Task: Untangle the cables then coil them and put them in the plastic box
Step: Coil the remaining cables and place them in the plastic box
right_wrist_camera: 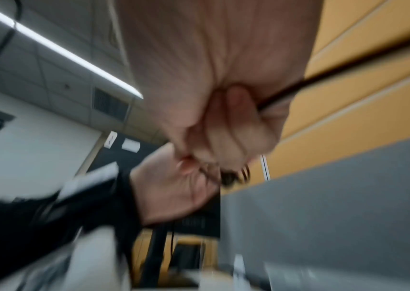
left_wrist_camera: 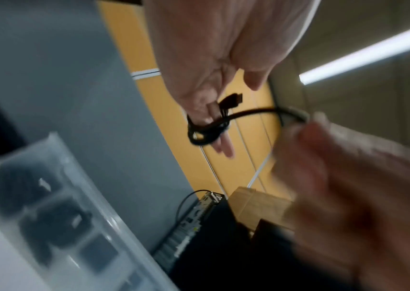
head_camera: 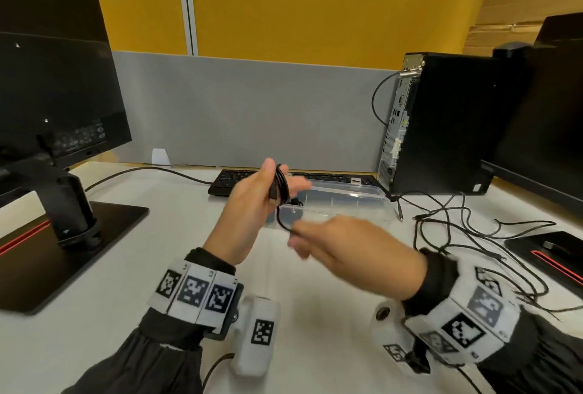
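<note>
Head view: the right hand [head_camera: 344, 242], blurred at lower centre, pinches the loose end of a black cable [head_camera: 281, 187] — its coils are wound round the left hand [head_camera: 252, 201] fingers [head_camera: 298, 185], raised mid-frame. Just behind, the plastic box [head_camera: 340, 201] sits on the desk [head_camera: 176, 236].

White desk [head_camera: 176, 245]. Landmark: clear plastic box [head_camera: 340, 201], mid-desk. Behind it, touching or nearly: black keyboard [head_camera: 233, 182]. Right of it: PC tower [head_camera: 441, 128], loose tangled cables [head_camera: 467, 229]. Far left: monitor stand base [head_camera: 72, 245].
</note>
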Available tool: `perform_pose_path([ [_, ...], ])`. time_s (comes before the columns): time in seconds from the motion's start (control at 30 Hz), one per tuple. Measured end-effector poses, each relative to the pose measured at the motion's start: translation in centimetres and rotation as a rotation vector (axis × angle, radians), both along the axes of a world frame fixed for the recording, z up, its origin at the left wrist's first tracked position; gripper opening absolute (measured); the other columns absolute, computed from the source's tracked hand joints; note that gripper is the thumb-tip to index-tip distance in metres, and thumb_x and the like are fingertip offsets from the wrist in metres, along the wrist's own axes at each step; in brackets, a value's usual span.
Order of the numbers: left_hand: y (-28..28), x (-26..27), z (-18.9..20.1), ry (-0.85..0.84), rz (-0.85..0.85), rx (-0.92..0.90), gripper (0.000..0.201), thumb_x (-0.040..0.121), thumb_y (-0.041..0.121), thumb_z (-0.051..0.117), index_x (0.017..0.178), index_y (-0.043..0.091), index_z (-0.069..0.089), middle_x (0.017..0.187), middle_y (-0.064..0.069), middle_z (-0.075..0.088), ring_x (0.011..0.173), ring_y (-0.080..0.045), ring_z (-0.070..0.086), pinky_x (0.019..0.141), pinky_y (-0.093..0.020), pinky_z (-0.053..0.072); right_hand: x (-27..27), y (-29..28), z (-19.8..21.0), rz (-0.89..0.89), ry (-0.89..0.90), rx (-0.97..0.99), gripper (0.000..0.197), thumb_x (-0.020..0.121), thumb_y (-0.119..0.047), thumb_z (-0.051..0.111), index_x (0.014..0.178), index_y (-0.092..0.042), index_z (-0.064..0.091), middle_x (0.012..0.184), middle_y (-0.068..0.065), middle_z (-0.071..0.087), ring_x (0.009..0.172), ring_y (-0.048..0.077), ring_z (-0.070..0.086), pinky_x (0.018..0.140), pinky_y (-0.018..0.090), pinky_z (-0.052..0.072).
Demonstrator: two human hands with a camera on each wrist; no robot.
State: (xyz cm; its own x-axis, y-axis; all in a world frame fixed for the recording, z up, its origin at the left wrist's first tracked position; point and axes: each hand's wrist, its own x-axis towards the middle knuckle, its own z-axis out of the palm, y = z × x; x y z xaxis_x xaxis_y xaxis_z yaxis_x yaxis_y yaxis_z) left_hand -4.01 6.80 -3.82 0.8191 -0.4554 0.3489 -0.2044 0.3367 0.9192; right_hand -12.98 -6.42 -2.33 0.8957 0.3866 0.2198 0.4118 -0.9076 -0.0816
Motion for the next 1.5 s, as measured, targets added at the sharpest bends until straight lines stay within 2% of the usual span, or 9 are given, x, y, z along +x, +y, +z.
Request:
perform_pose_path([
  [0.13, 0.6, -0.6, 0.2, -0.103, -0.216, 0.193, 0.054, 0.093, 0.041, 0.038, 0.088, -0.005, 0.067, 0.071, -0.012, 0.068, 0.074, -0.015, 0.065, 0.072, -0.021, 0.05, 1.8, -1.9, 2.3, -0.112, -0.453, 0.213, 0.044, 0.087, -0.058, 0.026, 0.09, -0.028, 0.058, 0.068, -0.008, 0.059, 0.064, 0.019, 0.055, 0.057, 0.037, 0.047],
  [0.27, 1.0, -1.7, 1.2, 0.04, -0.228, -0.073, 0.039, 0.087, 0.028, 0.042, 0.072, 0.006, 0.071, 0.049, -0.003, 0.056, 0.044, -0.01, 0.05, 0.052, -0.016, 0.045, 3.8, -3.6, 0.8, -0.278, -0.18, 0.029, 0.028, 0.101, -0.04, 0.025, 0.104, -0.025, 0.049, 0.067, -0.007, 0.049, 0.066, 0.021, 0.05, 0.056, 0.034, 0.042],
  [0.47, 1.0, 0.9, 0.3, -0.01, 0.144, -0.18, 0.034, 0.101, 0.023, 0.031, 0.102, 0.008, 0.061, 0.086, -0.001, 0.073, 0.104, -0.019, 0.062, 0.098, -0.032, 0.043, 1.7, -1.4, -1.7, -0.002, 0.294, -0.018, 0.024, 0.101, -0.035, 0.031, 0.097, -0.028, 0.054, 0.063, -0.017, 0.043, 0.062, 0.0, 0.044, 0.062, 0.024, 0.034],
  [0.63, 0.9, 0.3, 0.4, -0.031, 0.011, 0.127, 0.064, 0.086, 0.05, 0.034, 0.102, -0.005, 0.062, 0.076, -0.008, 0.07, 0.083, -0.014, 0.066, 0.086, -0.028, 0.047, 1.8, -1.5, 2.3, 0.028, -0.317, 0.421, 0.023, 0.095, -0.035, 0.046, 0.082, -0.023, 0.06, 0.056, -0.018, 0.052, 0.055, -0.002, 0.049, 0.059, 0.015, 0.038],
  [0.73, 1.0, -0.9, 0.6, -0.104, -0.252, 0.187, 0.039, 0.093, 0.036, 0.045, 0.083, 0.003, 0.063, 0.056, -0.003, 0.061, 0.064, -0.015, 0.057, 0.068, -0.022, 0.048, 3.1, -2.0, 2.5, -0.236, -0.442, 0.17, 0.04, 0.093, -0.057, 0.027, 0.094, -0.029, 0.055, 0.072, -0.007, 0.061, 0.068, 0.018, 0.057, 0.06, 0.035, 0.045],
  [0.9, 1.2, -0.7, 1.0, 0.118, -0.237, -0.287, 0.024, 0.089, 0.018, 0.048, 0.084, 0.002, 0.064, 0.06, -0.005, 0.061, 0.059, -0.01, 0.058, 0.064, -0.018, 0.05, 3.5, -2.6, -0.1, -0.195, 0.17, -0.015, 0.033, 0.101, -0.039, 0.023, 0.106, -0.029, 0.054, 0.08, -0.014, 0.053, 0.075, 0.009, 0.054, 0.071, 0.03, 0.042],
  [1.03, 0.7, -0.2, 0.7, 0.151, -0.146, -0.346, 0.038, 0.092, 0.025, 0.038, 0.097, 0.004, 0.069, 0.093, -0.01, 0.071, 0.108, -0.016, 0.061, 0.098, -0.027, 0.044, 1.8, -0.5, -0.7, -0.049, 0.417, -0.046, 0.029, 0.101, -0.036, 0.028, 0.105, -0.026, 0.055, 0.074, -0.016, 0.046, 0.071, 0.004, 0.045, 0.068, 0.023, 0.037],
  [1.33, 1.0, -0.6, 0.2, -0.106, -0.278, 0.29, 0.047, 0.084, 0.034, 0.057, 0.09, -0.013, 0.059, 0.063, -0.009, 0.059, 0.061, -0.012, 0.057, 0.068, -0.025, 0.042, 2.6, -3.1, 2.8, -0.204, -0.508, 0.184, 0.027, 0.093, -0.047, 0.042, 0.089, -0.029, 0.061, 0.065, -0.012, 0.055, 0.062, 0.011, 0.052, 0.054, 0.031, 0.042],
  [1.5, 1.0, -1.5, 1.0, 0.122, -0.344, -0.124, 0.031, 0.088, 0.019, 0.047, 0.07, 0.009, 0.07, 0.051, -0.003, 0.057, 0.048, -0.009, 0.053, 0.059, -0.017, 0.048, 4.8, -4.9, -0.3, -0.167, 0.16, 0.144, 0.034, 0.1, -0.038, 0.031, 0.099, -0.021, 0.06, 0.087, -0.007, 0.062, 0.08, 0.011, 0.056, 0.077, 0.031, 0.045],
])
